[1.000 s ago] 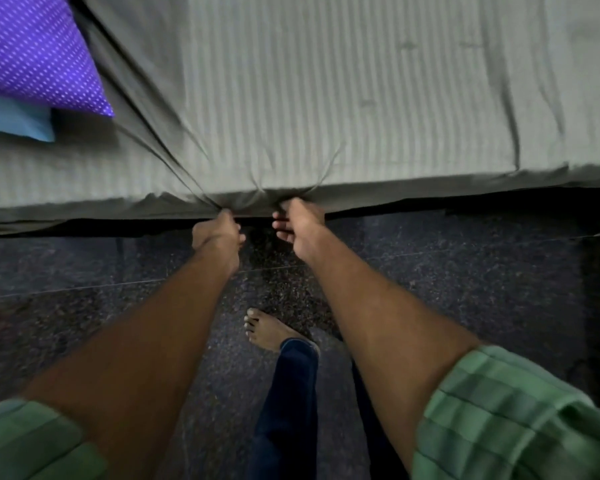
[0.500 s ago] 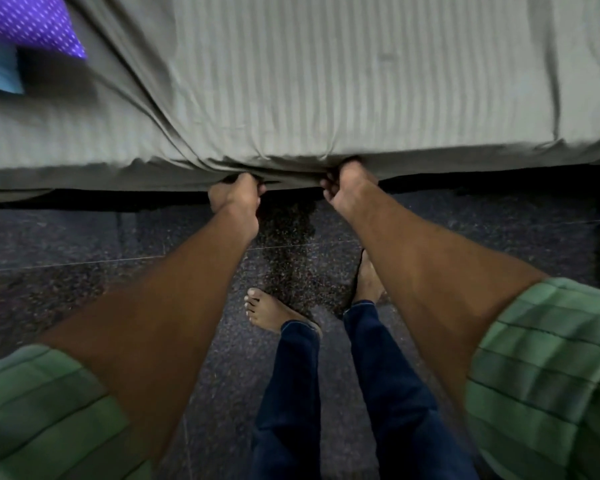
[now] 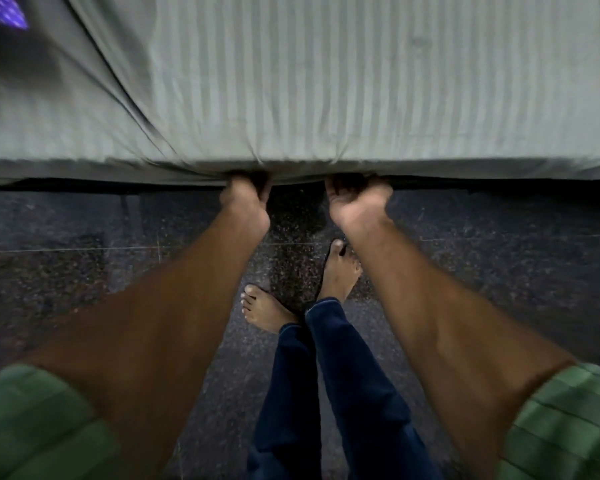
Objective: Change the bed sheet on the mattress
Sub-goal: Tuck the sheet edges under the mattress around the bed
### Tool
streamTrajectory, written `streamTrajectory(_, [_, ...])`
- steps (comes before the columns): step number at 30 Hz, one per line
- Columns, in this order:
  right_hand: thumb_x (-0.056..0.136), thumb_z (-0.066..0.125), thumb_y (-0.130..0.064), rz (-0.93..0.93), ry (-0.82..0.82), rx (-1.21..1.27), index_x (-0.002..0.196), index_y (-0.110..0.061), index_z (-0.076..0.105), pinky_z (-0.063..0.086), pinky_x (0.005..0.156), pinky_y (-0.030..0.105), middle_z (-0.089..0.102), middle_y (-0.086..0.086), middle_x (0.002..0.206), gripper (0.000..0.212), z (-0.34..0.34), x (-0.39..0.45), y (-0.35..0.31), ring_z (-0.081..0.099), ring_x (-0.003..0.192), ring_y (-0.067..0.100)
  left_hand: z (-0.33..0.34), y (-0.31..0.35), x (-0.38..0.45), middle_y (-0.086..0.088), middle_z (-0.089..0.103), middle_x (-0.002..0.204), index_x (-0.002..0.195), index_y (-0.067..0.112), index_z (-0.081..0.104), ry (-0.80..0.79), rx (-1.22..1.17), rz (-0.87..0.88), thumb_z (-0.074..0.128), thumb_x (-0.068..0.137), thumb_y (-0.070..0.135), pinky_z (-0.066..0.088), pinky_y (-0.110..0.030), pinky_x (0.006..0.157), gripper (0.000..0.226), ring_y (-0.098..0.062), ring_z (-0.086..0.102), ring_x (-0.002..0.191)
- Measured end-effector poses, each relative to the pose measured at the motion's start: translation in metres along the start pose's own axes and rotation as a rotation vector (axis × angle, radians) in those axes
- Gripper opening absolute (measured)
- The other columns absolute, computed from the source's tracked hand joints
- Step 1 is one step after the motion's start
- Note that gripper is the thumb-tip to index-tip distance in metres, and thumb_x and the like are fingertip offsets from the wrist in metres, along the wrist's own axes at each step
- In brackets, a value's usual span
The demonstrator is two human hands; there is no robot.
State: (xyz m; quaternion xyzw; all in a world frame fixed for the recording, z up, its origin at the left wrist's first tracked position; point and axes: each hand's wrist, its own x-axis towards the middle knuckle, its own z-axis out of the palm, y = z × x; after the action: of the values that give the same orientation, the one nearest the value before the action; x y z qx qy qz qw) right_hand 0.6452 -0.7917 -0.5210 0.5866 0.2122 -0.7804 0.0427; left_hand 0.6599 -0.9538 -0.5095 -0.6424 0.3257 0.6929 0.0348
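A grey-green striped bed sheet [image 3: 326, 81] covers the mattress across the upper half of the view. Its lower edge hangs over the mattress side, with a long diagonal fold at the left. My left hand [image 3: 245, 202] grips the sheet's hem under the mattress edge, fingers curled up and hidden behind the cloth. A short way to the right, my right hand [image 3: 355, 202] holds the same hem, its fingertips tucked under the edge. The frame is blurred by motion.
A purple dotted pillow [image 3: 0, 10] lies on the bed at the top left corner. Dark speckled stone floor [image 3: 499, 271] runs along the bedside. My bare feet [image 3: 264, 311] stand on it just below the hands.
Both hands have moved up and apart along the sheet's hem, closer under the mattress edge. The view shifted left to right, the pillow sliding out of frame. My right foot stepped forward.
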Motion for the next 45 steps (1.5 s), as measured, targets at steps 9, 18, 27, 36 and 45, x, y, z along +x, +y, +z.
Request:
streamTrajectory(9, [0.069, 0.04, -0.096, 0.219, -0.07, 0.235, 0.124, -0.035, 0.071, 0.04, 0.111, 0.065, 0.069, 0.009, 0.133, 0.088, 0.023, 0.013, -0.005, 0.06, 0.126, 0.042, 0.044, -0.008, -0.034, -0.017, 0.062, 0.141, 0.133, 0.024, 0.066, -0.251, -0.557, -0.28, 0.026, 0.093, 0.07, 0.036, -0.066, 0.113, 0.072, -0.044, 0.054, 0.131])
streamTrajectory(18, [0.092, 0.037, -0.074, 0.165, -0.051, 0.168, 0.135, -0.024, 0.064, 0.04, 0.113, 0.061, 0.062, 0.015, 0.141, 0.07, 0.015, -0.025, -0.009, 0.056, 0.131, 0.041, -0.008, 0.006, -0.026, -0.008, 0.074, 0.104, 0.129, 0.016, 0.057, -0.168, 0.383, -0.107, 0.012, 0.11, 0.036, 0.046, -0.034, 0.109, 0.052, -0.017, 0.07, 0.09])
streamTrajectory(27, [0.11, 0.028, -0.046, 0.216, -0.017, -0.431, 0.122, -0.01, 0.062, 0.05, 0.093, 0.038, 0.066, 0.013, 0.135, 0.052, 0.015, -0.119, 0.051, 0.067, 0.102, 0.027, -0.036, 0.068, -0.074, -0.003, 0.076, 0.11, 0.118, 0.017, 0.068, -0.257, 0.874, -0.068, 0.03, 0.108, 0.03, 0.048, -0.024, 0.071, 0.041, -0.01, 0.069, 0.084])
streamTrajectory(36, [0.101, 0.064, -0.022, 0.178, -0.086, -0.855, 0.093, -0.018, 0.067, 0.05, 0.059, 0.027, 0.072, 0.002, 0.087, 0.01, 0.045, -0.192, 0.186, 0.065, 0.068, 0.015, -0.147, 0.161, -0.041, 0.002, 0.078, 0.083, 0.079, 0.019, 0.071, 0.07, 0.669, 0.364, 0.062, 0.094, 0.035, 0.053, -0.026, 0.064, 0.024, -0.013, 0.073, 0.064])
streamTrajectory(45, [0.097, 0.053, -0.004, -0.039, 0.114, -0.501, 0.103, -0.001, 0.07, 0.043, 0.042, 0.021, 0.066, 0.008, 0.067, 0.017, 0.116, -0.2, 0.268, 0.06, 0.044, 0.01, -0.175, 0.22, -0.008, -0.007, 0.078, 0.085, 0.082, 0.009, 0.074, -0.01, 0.518, 0.297, 0.074, 0.089, 0.01, 0.039, -0.015, 0.04, 0.007, -0.009, 0.069, 0.061])
